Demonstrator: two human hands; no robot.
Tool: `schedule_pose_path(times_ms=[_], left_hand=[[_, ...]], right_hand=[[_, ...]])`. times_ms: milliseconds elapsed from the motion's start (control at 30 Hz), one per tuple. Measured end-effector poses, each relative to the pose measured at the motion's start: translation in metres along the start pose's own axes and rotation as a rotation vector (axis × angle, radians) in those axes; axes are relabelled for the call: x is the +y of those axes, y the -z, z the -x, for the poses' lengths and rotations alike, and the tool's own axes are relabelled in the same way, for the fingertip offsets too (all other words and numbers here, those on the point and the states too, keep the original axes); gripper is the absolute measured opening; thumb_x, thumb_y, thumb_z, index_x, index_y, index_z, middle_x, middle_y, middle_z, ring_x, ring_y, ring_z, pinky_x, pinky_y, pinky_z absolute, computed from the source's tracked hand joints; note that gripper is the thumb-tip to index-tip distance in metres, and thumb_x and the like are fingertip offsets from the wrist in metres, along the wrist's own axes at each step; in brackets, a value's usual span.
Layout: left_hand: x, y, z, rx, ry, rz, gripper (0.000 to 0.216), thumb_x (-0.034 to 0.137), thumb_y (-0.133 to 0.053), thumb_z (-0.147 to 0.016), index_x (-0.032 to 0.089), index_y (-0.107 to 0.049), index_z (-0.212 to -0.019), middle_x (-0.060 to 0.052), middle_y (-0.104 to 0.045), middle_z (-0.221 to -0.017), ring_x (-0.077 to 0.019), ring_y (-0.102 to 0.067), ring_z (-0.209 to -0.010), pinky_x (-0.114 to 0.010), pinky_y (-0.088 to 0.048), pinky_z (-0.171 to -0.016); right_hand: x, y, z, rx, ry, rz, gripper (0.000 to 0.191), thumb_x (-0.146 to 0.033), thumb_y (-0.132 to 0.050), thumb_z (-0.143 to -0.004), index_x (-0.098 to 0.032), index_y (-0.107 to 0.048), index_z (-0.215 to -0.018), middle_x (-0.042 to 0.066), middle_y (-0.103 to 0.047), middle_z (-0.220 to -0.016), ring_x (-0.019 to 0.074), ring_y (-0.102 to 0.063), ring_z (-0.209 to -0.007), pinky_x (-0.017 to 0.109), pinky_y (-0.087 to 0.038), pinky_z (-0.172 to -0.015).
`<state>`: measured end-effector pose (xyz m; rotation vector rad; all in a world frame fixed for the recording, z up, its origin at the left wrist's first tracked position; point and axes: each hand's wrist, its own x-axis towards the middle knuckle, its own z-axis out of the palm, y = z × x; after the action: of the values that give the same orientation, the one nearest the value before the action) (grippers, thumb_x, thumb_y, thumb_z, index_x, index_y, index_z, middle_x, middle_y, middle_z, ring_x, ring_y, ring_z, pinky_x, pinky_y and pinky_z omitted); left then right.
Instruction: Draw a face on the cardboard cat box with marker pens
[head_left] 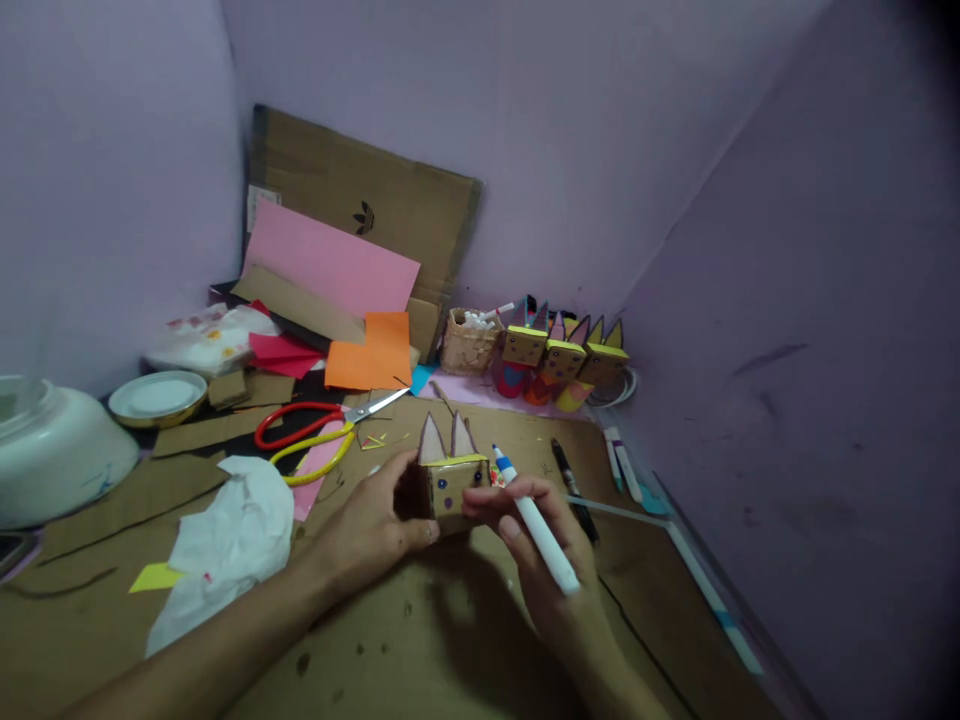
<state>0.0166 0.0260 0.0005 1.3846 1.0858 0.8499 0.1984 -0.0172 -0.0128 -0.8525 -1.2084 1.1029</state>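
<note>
A small cardboard cat head [454,486] with two pointed ears, a yellow strip along its top and drawn dots for eyes and cheeks faces me. My left hand [382,515] grips it from the left side, thumb at its lower edge. In my right hand [551,540] is a white marker [541,540], its blue tip uncovered and pointing up and away. Fingertips of that hand touch the right side of the cat head. The marker's tip is apart from the cardboard.
Scissors [315,432] with red and yellow handles lie left of my hands, near crumpled white tissue [240,520]. A black marker [574,485] is at right. Finished-looking cardboard cat figures [564,360] and a woven basket [471,345] stand behind. Orange paper [375,355] lies further left.
</note>
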Motion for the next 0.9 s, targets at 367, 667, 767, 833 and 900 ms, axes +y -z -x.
schedule_pose_path(times_ms=[367, 667, 767, 833, 900], left_hand=[[0.005, 0.0, -0.005, -0.015, 0.05, 0.194, 0.07, 0.025, -0.075, -0.057, 0.015, -0.052, -0.121, -0.011, -0.063, -0.124, -0.0309, -0.059, -0.113, -0.042, -0.045, -0.098], [0.001, 0.001, -0.008, -0.029, 0.068, 0.203, 0.076, 0.026, -0.075, -0.058, 0.014, -0.049, -0.128, -0.013, -0.062, -0.125, -0.0329, -0.056, -0.116, -0.047, -0.041, -0.103], [-0.002, 0.002, -0.008, -0.042, 0.063, 0.214, 0.076, 0.026, -0.075, -0.06, 0.014, -0.048, -0.13, -0.013, -0.06, -0.128, -0.0331, -0.056, -0.117, -0.046, -0.042, -0.102], [-0.002, 0.002, -0.009, -0.048, 0.054, 0.206, 0.076, 0.027, -0.075, -0.061, 0.016, -0.049, -0.131, -0.013, -0.06, -0.128, -0.0334, -0.056, -0.118, -0.047, -0.042, -0.103], [-0.001, 0.003, -0.009, -0.06, 0.043, 0.189, 0.073, 0.029, -0.075, -0.061, 0.017, -0.051, -0.129, -0.012, -0.061, -0.127, -0.0347, -0.056, -0.117, -0.049, -0.042, -0.102]], right_hand=[[-0.009, 0.007, -0.002, 0.178, 0.126, -0.026, 0.025, -0.042, -0.063, -0.086, -0.024, -0.071, -0.102, 0.0, -0.066, -0.065, 0.0137, -0.063, -0.06, 0.026, -0.052, -0.059], [-0.008, 0.003, -0.001, 0.264, 0.208, 0.126, 0.022, -0.038, -0.058, -0.09, -0.021, -0.07, -0.086, -0.002, -0.057, -0.06, 0.0087, -0.053, -0.05, 0.021, -0.044, -0.05], [-0.006, 0.005, -0.002, 0.252, 0.193, 0.15, 0.022, -0.038, -0.055, -0.092, -0.021, -0.068, -0.086, -0.003, -0.056, -0.059, 0.0081, -0.053, -0.051, 0.022, -0.045, -0.054], [-0.004, 0.007, -0.002, 0.258, 0.17, 0.169, 0.021, -0.037, -0.055, -0.092, -0.021, -0.068, -0.086, -0.003, -0.055, -0.058, 0.0081, -0.053, -0.051, 0.021, -0.045, -0.054], [-0.002, 0.008, -0.001, 0.273, 0.152, 0.178, 0.02, -0.037, -0.056, -0.091, -0.021, -0.067, -0.086, -0.003, -0.055, -0.059, 0.0081, -0.052, -0.05, 0.02, -0.042, -0.051]])
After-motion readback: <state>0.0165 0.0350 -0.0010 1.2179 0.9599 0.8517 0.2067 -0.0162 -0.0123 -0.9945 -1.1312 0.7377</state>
